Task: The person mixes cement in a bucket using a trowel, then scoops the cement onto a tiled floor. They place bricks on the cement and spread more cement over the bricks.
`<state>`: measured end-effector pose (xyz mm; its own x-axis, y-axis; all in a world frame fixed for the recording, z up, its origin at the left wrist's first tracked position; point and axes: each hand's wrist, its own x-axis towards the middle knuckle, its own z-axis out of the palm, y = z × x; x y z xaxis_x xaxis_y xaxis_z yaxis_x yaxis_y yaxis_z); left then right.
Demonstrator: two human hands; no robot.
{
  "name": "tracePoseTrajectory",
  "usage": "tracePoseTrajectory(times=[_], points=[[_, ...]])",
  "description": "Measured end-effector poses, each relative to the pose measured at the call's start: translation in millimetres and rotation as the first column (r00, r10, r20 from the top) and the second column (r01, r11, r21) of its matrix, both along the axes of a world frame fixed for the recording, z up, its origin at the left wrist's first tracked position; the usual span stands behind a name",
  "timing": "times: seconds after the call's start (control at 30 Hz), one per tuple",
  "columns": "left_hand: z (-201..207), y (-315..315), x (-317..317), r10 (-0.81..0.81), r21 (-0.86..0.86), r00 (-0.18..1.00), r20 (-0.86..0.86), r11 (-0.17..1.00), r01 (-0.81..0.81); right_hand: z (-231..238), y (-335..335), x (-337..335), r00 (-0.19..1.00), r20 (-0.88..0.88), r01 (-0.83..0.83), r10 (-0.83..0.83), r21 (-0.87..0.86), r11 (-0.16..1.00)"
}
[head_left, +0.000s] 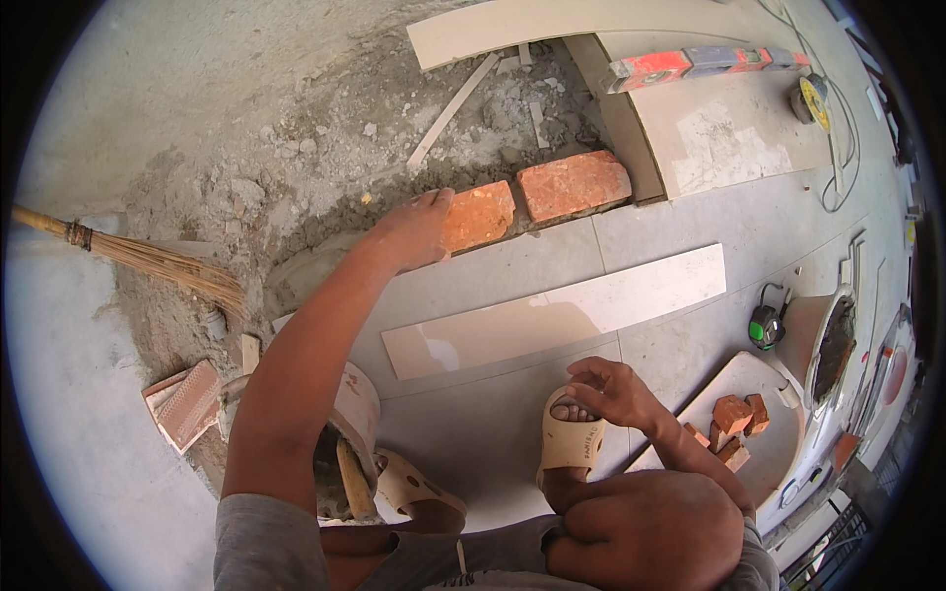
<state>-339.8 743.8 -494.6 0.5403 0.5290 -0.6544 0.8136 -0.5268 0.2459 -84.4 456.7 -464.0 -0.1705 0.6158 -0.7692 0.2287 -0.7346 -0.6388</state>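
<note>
Stretched out ahead, my left hand (412, 232) is wrapped round the left end of an orange-red brick (480, 214), covering that end. The brick lies on a strip of grey mortar along the edge of the tiled floor. A second red brick (574, 185) sits in line to its right, with a narrow gap between them. My right hand (609, 392) hovers above my right sandal (572, 438), its fingers loosely curled and apart, holding nothing. Between my hands and the bricks a long pale tile strip (552, 310) lies flat on the floor.
By my left foot stands a bucket (357, 406) with a wooden handle (353, 480) in it. A straw broom (163, 258) lies left. Brick pieces (731, 414), a tape measure (767, 325) and another bucket (820, 340) are right. A red spirit level (709, 63) rests on boards beyond.
</note>
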Motion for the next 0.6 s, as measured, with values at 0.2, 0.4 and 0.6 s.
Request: tracePoseTrajectory(times=[0.2, 0.4, 0.6], points=[[3.8, -0.5, 1.1, 0.004, -0.007, 1.0, 0.023, 1.0, -0.004, 2.7, 3.3, -0.5, 1.0, 0.014, -0.02, 0.02, -0.003, 1.0], [0.3, -1.3, -1.2, -0.001, 0.013, 1.0, 0.031, 1.0, 0.001, 2.9, 6.5, -2.0, 0.996, 0.051, -0.072, 0.071, 0.016, 0.997], [-1.1, -0.7, 1.4, -0.013, 0.009, 1.0, -0.017, 1.0, 0.013, 1.6, 5.5, 0.3, 0.997, 0.045, -0.066, 0.065, 0.027, 0.997]])
